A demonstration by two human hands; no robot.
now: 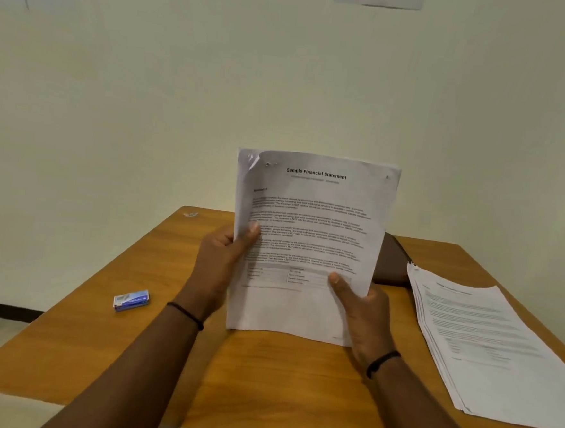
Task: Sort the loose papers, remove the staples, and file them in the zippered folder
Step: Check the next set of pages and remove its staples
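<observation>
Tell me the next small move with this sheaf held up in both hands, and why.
Probably lay the held papers flat on the table and work on the top left corner. Both hands, left and right, grip the sheaf upright, so neither is free, and staples seem to show at that creased corner. No staple remover is visible.

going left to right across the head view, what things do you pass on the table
small blue box → left hand → held paper → right hand → dark folder → stack of papers
</observation>
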